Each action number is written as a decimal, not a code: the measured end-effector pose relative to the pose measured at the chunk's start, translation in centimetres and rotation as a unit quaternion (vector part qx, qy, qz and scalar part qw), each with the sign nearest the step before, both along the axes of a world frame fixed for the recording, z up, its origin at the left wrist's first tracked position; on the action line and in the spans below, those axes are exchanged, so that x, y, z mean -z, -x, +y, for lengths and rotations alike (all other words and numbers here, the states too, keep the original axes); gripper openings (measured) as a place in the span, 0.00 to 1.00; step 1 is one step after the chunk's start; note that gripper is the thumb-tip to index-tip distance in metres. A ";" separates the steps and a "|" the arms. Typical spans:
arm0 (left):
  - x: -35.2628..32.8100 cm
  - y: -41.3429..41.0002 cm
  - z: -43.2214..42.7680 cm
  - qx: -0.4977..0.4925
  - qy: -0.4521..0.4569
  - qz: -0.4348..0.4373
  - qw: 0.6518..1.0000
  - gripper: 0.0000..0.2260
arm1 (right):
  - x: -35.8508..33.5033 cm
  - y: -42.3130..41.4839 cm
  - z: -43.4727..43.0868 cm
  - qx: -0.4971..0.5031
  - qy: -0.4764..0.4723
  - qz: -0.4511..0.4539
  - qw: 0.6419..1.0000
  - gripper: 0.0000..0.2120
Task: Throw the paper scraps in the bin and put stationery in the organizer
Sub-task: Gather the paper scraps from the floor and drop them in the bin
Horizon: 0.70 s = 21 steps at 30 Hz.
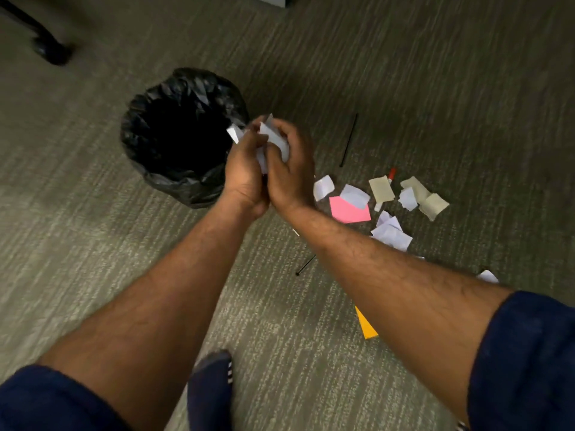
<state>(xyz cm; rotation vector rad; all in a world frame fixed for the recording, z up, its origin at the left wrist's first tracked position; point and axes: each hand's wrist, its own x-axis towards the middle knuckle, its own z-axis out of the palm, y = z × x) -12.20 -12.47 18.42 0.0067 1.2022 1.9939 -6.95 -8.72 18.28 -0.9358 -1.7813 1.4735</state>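
Both hands (267,163) cup white scraps (273,136) (bin (161,181) rim just beside).

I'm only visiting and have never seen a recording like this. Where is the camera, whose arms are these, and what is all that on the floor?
There is no machine here. A person wears one camera on the head, looking down, so you see their own arms. The left hand and the right hand together grip a bunch of white paper scraps next to the rim of the bin, which is lined with a black bag. On the carpet to the right lie more scraps, a pink sheet, a thin black stick, what looks like a red-tipped pen, and an orange piece. No organizer shows in this picture.
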 end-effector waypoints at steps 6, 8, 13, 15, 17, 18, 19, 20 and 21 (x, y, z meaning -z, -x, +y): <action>-1.3 8.8 -4.1 0.015 0.136 0.089 0.987 0.06 | -1.1 8.2 -2.0 -0.114 -0.011 -0.047 0.992 0.15; -1.4 10.9 -5.5 0.040 0.207 0.113 0.971 0.12 | -0.8 9.3 -1.9 -0.161 -0.030 -0.069 0.984 0.15; -1.4 13.7 -8.2 0.007 0.282 0.120 0.952 0.16 | 0.9 8.5 -0.3 -0.181 -0.110 -0.063 0.975 0.15; -1.0 13.9 -8.9 -0.026 0.291 0.123 0.948 0.22 | 1.8 6.5 0.6 -0.166 -0.111 -0.065 0.978 0.14; -0.5 12.9 -9.2 -0.065 0.310 0.144 0.938 0.23 | 2.6 3.6 1.6 -0.149 -0.122 -0.076 0.978 0.14; -0.2 12.1 -9.1 -0.076 0.318 0.163 0.931 0.23 | 3.2 2.0 2.3 -0.141 -0.128 -0.084 0.978 0.14; 0.0 11.1 -9.0 -0.084 0.326 0.199 0.920 0.23 | 3.8 0.3 2.8 -0.135 -0.133 -0.095 0.977 0.13; 0.2 9.9 -9.0 -0.087 0.329 0.253 0.906 0.21 | 4.5 -1.3 3.3 -0.127 -0.137 -0.110 0.976 0.13; 0.2 8.5 -8.8 -0.077 0.335 0.321 0.882 0.19 | 5.2 -2.9 3.8 -0.121 -0.137 -0.127 0.975 0.13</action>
